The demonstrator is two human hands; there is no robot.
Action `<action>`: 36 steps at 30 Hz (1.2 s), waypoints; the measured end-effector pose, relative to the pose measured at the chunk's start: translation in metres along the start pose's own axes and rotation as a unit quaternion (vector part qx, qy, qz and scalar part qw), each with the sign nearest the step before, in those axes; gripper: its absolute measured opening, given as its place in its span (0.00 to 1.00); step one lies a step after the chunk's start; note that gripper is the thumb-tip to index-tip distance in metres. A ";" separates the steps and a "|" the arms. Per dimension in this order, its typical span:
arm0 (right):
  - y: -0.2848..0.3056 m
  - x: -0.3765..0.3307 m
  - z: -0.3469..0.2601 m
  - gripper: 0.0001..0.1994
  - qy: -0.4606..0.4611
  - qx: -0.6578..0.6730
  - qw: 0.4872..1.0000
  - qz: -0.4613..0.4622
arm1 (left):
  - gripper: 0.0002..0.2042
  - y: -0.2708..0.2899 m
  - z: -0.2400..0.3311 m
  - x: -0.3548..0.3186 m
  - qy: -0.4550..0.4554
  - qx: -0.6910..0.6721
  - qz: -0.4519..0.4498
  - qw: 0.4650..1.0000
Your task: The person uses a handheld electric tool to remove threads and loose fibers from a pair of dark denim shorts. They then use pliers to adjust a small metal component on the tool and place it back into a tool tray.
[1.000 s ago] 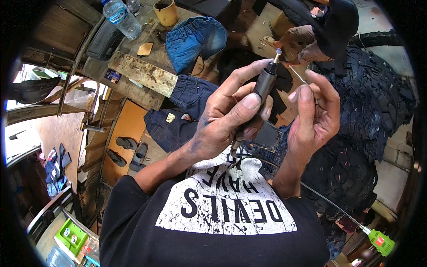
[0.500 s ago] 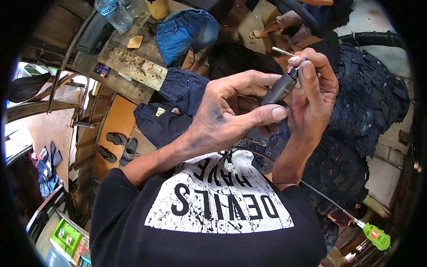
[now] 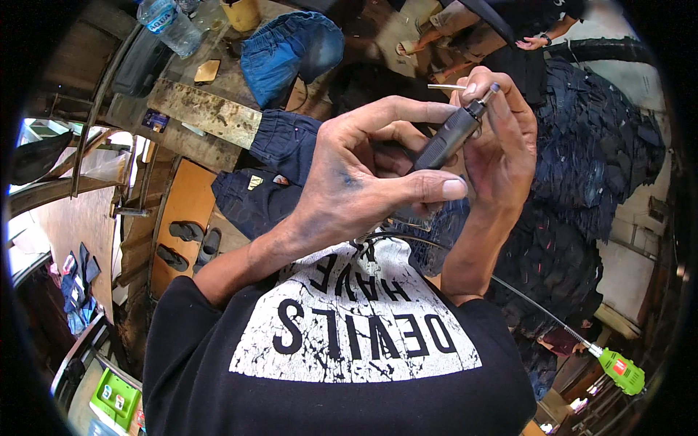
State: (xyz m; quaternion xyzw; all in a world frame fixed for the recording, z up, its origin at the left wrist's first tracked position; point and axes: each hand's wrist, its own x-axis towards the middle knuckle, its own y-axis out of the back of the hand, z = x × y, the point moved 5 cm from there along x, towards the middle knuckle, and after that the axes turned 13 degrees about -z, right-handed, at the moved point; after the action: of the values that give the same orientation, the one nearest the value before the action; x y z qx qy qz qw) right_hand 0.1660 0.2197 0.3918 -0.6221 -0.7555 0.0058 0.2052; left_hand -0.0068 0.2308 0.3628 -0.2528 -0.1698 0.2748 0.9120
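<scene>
My left hand is wrapped around a black cylindrical handpiece held up close in front of my chest. My right hand pinches the metal tip end of the handpiece, where a thin straight metal bit sticks out to the left. A thin flexible cable runs from under my hands down to a green tool body at the lower right. Dark smudges mark the back of my left hand.
Blue jeans lie on a worn wooden bench with a plastic bottle. A big heap of dark denim pieces fills the right. Another person's hand and leg show at the top. Sandals sit below on the left.
My hands and the handpiece have come closer and tilted further over, the tip now pointing up and right. My right fingers have shifted onto the tip.
</scene>
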 end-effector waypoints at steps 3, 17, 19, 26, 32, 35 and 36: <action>-0.002 0.003 -0.003 0.10 0.035 -0.065 0.997 -0.030 | 0.30 0.003 0.003 0.001 -0.032 0.035 0.019 0.999; 0.008 0.006 -0.008 0.11 0.070 -0.044 0.995 -0.054 | 0.27 0.003 0.005 0.017 -0.016 0.061 -0.016 0.998; 0.008 0.007 -0.014 0.11 0.065 -0.058 0.995 -0.051 | 0.29 0.002 0.008 0.020 -0.049 0.082 -0.041 0.995; 0.013 0.008 -0.035 0.09 0.047 -0.097 0.994 -0.022 | 0.32 -0.010 0.011 0.024 -0.099 0.124 -0.023 0.987; 0.016 0.013 -0.032 0.07 0.021 -0.018 0.999 -0.034 | 0.35 -0.018 0.011 0.026 -0.075 0.107 -0.029 0.991; 0.020 0.009 -0.025 0.07 0.002 0.026 1.000 0.001 | 0.35 -0.016 0.012 0.025 -0.042 0.096 -0.030 0.994; 0.021 0.009 -0.023 0.08 0.000 0.031 0.999 0.007 | 0.35 -0.016 0.011 0.025 -0.030 0.095 -0.032 0.995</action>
State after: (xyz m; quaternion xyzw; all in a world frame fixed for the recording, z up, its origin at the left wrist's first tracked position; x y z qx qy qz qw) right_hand 0.1914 0.2275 0.4097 -0.6207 -0.7508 0.0309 0.2240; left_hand 0.0145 0.2382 0.3849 -0.1510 -0.1779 0.2682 0.9347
